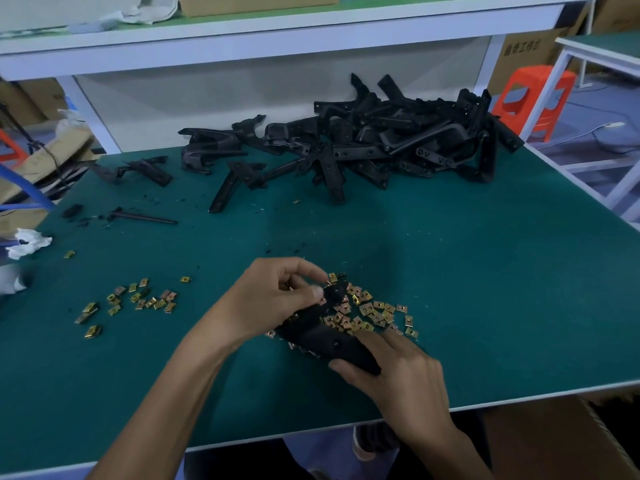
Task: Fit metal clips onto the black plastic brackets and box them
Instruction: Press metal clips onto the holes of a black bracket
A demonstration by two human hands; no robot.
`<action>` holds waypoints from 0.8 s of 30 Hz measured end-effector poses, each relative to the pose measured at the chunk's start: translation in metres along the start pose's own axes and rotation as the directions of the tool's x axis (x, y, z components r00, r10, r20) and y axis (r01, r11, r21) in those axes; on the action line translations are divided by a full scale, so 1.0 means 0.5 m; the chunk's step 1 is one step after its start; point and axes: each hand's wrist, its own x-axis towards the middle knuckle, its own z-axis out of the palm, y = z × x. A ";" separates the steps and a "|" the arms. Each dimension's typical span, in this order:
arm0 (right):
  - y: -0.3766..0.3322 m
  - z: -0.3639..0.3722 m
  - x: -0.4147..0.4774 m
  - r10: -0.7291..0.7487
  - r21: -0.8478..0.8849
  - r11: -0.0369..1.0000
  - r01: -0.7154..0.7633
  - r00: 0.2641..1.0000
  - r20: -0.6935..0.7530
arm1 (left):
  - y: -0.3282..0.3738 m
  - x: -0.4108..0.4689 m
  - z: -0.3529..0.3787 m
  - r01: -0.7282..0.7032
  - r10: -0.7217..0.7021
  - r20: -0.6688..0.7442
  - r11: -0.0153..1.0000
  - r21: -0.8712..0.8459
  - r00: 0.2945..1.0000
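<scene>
Bracket (325,337) held over the clip pile (374,313) on the bench (485,271): right grip (398,375) wraps its near end, left grip (277,299) pinches the far end (clip itself indistinct). A skewed push could flick the clip away.

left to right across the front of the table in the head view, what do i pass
crumpled white tissue → small scatter of clips → left hand → larger pile of clips; the held bracket and right hand overlap these, so left out
</scene>
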 end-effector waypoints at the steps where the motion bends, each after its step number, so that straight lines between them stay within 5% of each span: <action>1: 0.001 0.001 0.000 0.011 0.007 1.000 -0.011 1.000 -0.018 | 0.002 -0.001 0.002 -0.012 0.011 -0.018 0.999 -0.038 1.000; 6: 0.004 0.005 0.000 0.057 0.037 0.998 -0.054 0.995 -0.083 | 0.011 -0.006 0.015 -0.013 -0.001 -0.070 0.980 -0.197 0.998; 15: 0.024 -0.046 -0.070 0.277 0.050 0.961 -0.273 0.946 -0.166 | 0.023 0.004 0.091 -0.083 0.074 -0.051 0.977 -0.197 0.996; 20: 0.091 -0.146 -0.233 0.551 0.138 0.835 -0.533 0.810 -0.201 | -0.012 0.038 0.186 -0.109 0.123 0.070 0.978 -0.180 0.990; 24: 0.133 -0.219 -0.374 0.809 0.222 0.588 -0.778 0.560 -0.178 | -0.029 0.059 0.239 -0.098 0.130 0.253 0.986 -0.133 0.959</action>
